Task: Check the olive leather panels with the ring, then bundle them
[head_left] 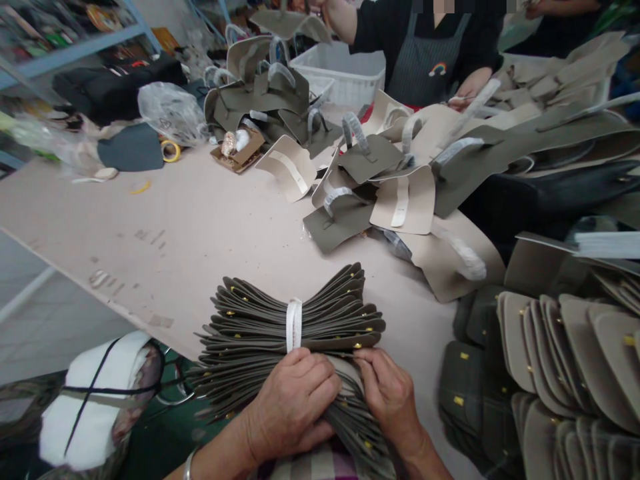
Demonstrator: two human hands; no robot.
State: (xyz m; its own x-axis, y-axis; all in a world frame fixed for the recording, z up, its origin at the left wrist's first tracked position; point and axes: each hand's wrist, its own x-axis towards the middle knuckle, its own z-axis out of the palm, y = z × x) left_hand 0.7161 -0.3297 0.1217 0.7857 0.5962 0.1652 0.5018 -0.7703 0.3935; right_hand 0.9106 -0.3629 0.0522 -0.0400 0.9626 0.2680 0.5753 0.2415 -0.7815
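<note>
A thick bundle of dark olive leather-like flaps (250,327), dotted with small gold fittings, lies at the table's near edge in front of me. A white band (294,325) cinches its middle, so the ends fan out. My left hand (297,400) is closed over the near side of the bundle, just below the band, fingers curled among the flaps. With thumb and fingers pinched, my right hand (390,393) grips the edge of a flap at the bundle's right end. Parts of the near flaps are hidden behind both hands.
Stacked flaps (540,347) crowd the right side. Bag panels with wrapped handles (370,157) spread across the table (175,253) ahead. A small cardboard box (240,157) and yellow tape roll (171,151) lie at back left. Across the table a person in an apron (425,60) handles panels.
</note>
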